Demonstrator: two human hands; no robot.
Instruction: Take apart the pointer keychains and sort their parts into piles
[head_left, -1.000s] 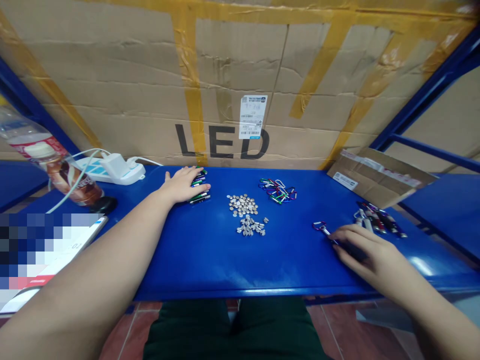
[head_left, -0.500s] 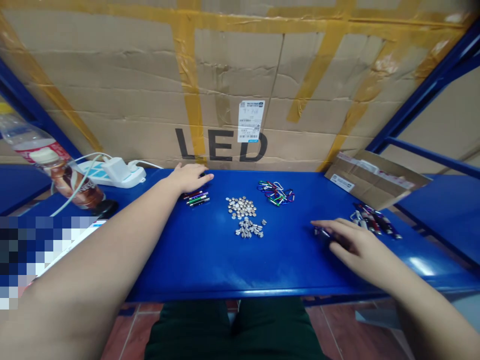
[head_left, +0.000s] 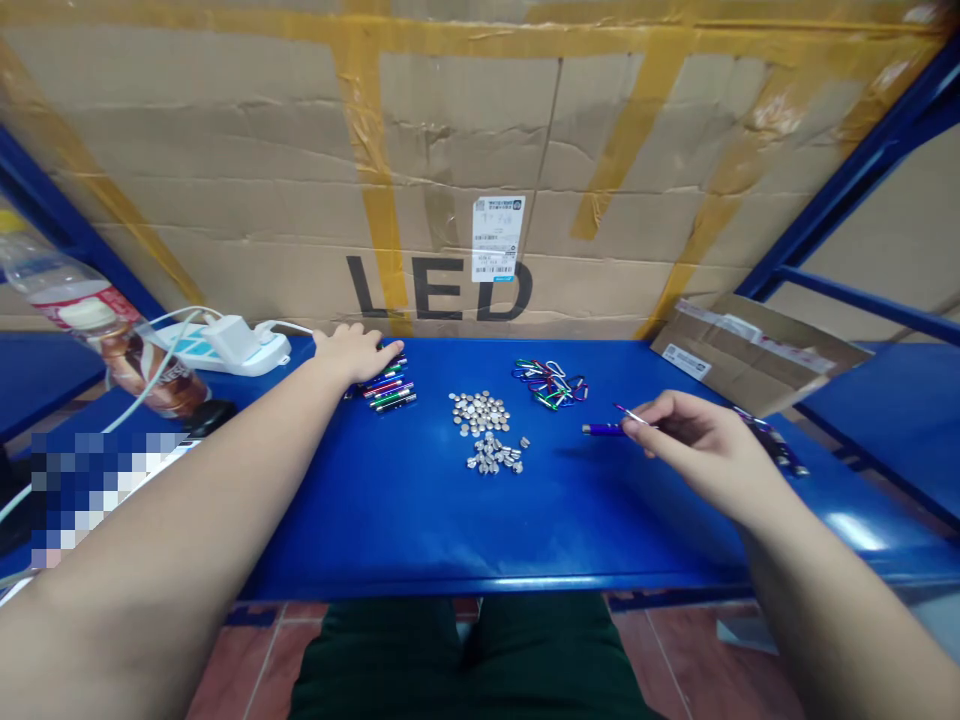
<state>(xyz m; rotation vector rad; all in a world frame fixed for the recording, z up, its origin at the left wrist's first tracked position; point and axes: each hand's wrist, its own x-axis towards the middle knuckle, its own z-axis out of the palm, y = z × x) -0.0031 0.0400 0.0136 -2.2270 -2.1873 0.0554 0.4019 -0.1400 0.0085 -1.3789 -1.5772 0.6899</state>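
A purple penlight pinched in the right hand; left hand open, just beside more penlights.

Bright blue metal desk here, pretty packed. Toward the left there's a little bunch of slim penlights in green, red and purple, all lying roughly side by side. Middle of the desk has a heap of silver button cells, with a smaller pile of little silver metal parts just in front of it. Behind those sits a tangle of colorful carabiners. Over on the right is another pile of penlights, right beside a flattened piece of cardboard. Far left end: a white power strip and a plastic drink bottle on a tilt.
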